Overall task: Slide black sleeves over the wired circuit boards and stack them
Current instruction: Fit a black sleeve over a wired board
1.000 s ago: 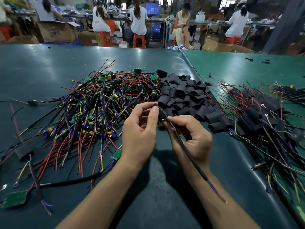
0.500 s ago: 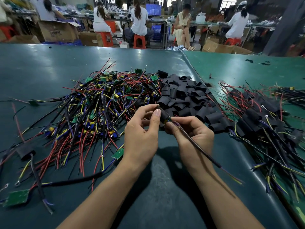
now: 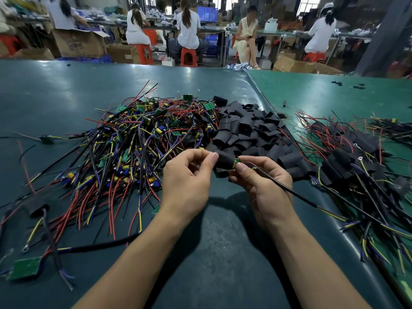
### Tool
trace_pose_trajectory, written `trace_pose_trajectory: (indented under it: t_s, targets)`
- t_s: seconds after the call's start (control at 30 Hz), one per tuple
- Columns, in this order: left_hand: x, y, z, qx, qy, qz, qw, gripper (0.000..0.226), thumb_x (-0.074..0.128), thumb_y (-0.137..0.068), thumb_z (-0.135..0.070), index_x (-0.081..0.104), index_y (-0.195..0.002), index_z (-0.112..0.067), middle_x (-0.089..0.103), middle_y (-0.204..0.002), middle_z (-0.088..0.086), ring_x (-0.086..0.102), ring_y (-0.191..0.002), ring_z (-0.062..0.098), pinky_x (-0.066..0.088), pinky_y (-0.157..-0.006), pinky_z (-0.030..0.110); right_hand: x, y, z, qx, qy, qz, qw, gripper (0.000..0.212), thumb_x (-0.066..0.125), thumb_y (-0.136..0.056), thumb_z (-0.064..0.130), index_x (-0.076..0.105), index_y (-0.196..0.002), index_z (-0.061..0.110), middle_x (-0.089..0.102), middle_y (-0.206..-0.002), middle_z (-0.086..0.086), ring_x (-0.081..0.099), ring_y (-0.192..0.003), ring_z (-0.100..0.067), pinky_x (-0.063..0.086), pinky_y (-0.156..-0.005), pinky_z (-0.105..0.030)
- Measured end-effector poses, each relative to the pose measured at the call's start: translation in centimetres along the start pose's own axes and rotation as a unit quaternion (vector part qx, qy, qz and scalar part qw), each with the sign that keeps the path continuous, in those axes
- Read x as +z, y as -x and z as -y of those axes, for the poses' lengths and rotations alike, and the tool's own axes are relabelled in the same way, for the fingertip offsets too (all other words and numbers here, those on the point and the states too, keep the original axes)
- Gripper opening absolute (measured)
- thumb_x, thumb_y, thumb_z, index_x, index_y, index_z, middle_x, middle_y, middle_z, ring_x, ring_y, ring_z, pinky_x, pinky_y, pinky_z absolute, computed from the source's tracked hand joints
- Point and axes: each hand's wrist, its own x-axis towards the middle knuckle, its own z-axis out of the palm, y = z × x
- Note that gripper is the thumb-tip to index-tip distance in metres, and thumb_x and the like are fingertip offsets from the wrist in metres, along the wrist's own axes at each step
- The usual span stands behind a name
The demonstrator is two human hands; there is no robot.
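A black sleeve [image 3: 224, 161] sits partly over a wired circuit board [image 3: 236, 162], held above the tabletop [image 3: 66, 90] between both hands: the left hand [image 3: 186, 181] pinches the sleeve, the right hand [image 3: 265, 186] pinches the board's exposed end, its black cable [image 3: 289, 191] trailing right. Behind lie loose sleeves [image 3: 249, 128], unsleeved boards [image 3: 138, 141] left, finished ones [image 3: 352, 161] right.

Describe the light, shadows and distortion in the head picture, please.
Head view: pale glare lies on the far part of the dark green table; soft shadows fall under both forearms; the wide lens bends the table's far edge; the left hand, right hand and black sleeve look sharp.
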Motion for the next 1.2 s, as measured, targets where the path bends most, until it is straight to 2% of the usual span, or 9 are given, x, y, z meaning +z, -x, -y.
trace_pose_trajectory:
  t_s: [0.13, 0.23, 0.3, 0.53, 0.67, 0.77, 0.93, 1.07, 1.2]
  targets:
    - [-0.7, -1.0, 0.5, -0.057, -0.036, -0.058, 0.996, 0.012, 0.061, -0.096, -0.021, 0.064, -0.084, -0.02, 0.055, -0.063, -0.009, 0.042, -0.049, 0.003, 0.034, -0.048, 0.018, -0.4, -0.3, 0.3, -0.003, 0.01, -0.047, 0.999, 0.025, 0.064, -0.082, -0.014, 0.071, -0.075, 0.009, 0.073, -0.071, -0.006, 0.069, -0.063, -0.016, 0.056, -0.059, -0.022]
    - [-2.0, -2.0, 0.9, -0.079, -0.066, -0.169, 0.98, 0.01, 0.059, -0.096, -0.028, 0.061, -0.09, -0.02, 0.063, -0.084, 0.0, 0.058, -0.069, 0.017, 0.048, -0.065, 0.035, -1.5, -0.9, 0.9, 0.005, -0.066, -0.144, 0.987, 0.022, 0.06, -0.084, -0.015, 0.065, -0.077, 0.005, 0.07, -0.066, -0.005, 0.066, -0.06, -0.017, 0.054, -0.054, -0.021]
    - [-2.4, -2.1, 1.0, -0.064, -0.119, -0.192, 0.972, 0.011, 0.058, -0.095, -0.033, 0.058, -0.089, -0.023, 0.06, -0.099, 0.001, 0.059, -0.08, 0.019, 0.052, -0.08, 0.041, -2.2, -1.3, 1.4, 0.009, -0.119, -0.198, 0.973, 0.022, 0.059, -0.086, -0.013, 0.064, -0.077, 0.006, 0.068, -0.065, -0.005, 0.065, -0.059, -0.018, 0.053, -0.054, -0.021]
    - [-1.9, -1.3, 1.1, 0.007, -0.233, 0.003, 0.973, 0.01, 0.069, -0.088, -0.026, 0.075, -0.083, -0.019, 0.068, -0.077, -0.008, 0.063, -0.072, 0.004, 0.052, -0.077, 0.029, -2.3, -1.5, 1.7, 0.033, -0.151, -0.207, 0.966, 0.017, 0.057, -0.09, -0.006, 0.065, -0.083, 0.007, 0.068, -0.064, -0.004, 0.066, -0.057, -0.014, 0.055, -0.055, -0.02]
    - [-2.9, -1.9, 1.6, 0.065, -0.329, -0.041, 0.941, 0.018, 0.062, -0.093, -0.028, 0.072, -0.09, -0.014, 0.068, -0.095, 0.003, 0.057, -0.095, 0.025, 0.046, -0.085, 0.038, -2.3, -1.4, 1.8, 0.042, -0.158, -0.208, 0.964, 0.015, 0.057, -0.092, -0.003, 0.065, -0.085, 0.008, 0.069, -0.065, -0.003, 0.067, -0.059, -0.014, 0.055, -0.056, -0.021]
    - [-3.0, -1.9, 1.7, 0.073, -0.333, -0.019, 0.94, 0.019, 0.06, -0.093, -0.021, 0.072, -0.105, -0.012, 0.068, -0.106, 0.005, 0.057, -0.104, 0.027, 0.045, -0.093, 0.042, -2.5, -1.5, 2.1, 0.033, -0.176, -0.24, 0.954, 0.014, 0.058, -0.093, 0.0, 0.063, -0.085, 0.01, 0.067, -0.063, -0.002, 0.065, -0.058, -0.012, 0.054, -0.055, -0.02]
    - [-0.7, -1.0, 0.8, 0.192, -0.391, 0.004, 0.9, 0.031, 0.069, -0.084, -0.018, 0.068, -0.114, -0.01, 0.064, -0.114, 0.007, 0.054, -0.105, 0.031, 0.046, -0.089, 0.044, -2.6, -1.7, 2.2, 0.04, -0.195, -0.259, 0.945, 0.012, 0.058, -0.094, 0.002, 0.061, -0.086, 0.01, 0.064, -0.065, -0.002, 0.064, -0.056, -0.011, 0.053, -0.054, -0.019]
    - [0.2, -1.4, 1.7, 0.262, -0.356, 0.217, 0.87, 0.03, 0.058, -0.095, -0.023, 0.067, -0.121, -0.011, 0.061, -0.13, 0.005, 0.051, -0.122, 0.026, 0.041, -0.101, 0.043, -2.5, -1.7, 2.0, 0.034, -0.186, -0.252, 0.949, 0.012, 0.058, -0.094, 0.001, 0.061, -0.086, 0.01, 0.065, -0.065, -0.003, 0.065, -0.057, -0.012, 0.054, -0.055, -0.02]
    - [1.3, -1.1, 3.0, 0.226, -0.393, 0.318, 0.833, 0.045, 0.04, -0.103, -0.035, 0.041, -0.148, -0.026, 0.029, -0.159, -0.006, 0.016, -0.148, 0.014, 0.012, -0.118, 0.034, -2.5, -1.7, 2.0, 0.035, -0.185, -0.247, 0.95, 0.012, 0.057, -0.094, 0.001, 0.061, -0.087, 0.01, 0.064, -0.069, -0.005, 0.065, -0.058, -0.013, 0.054, -0.055, -0.021]
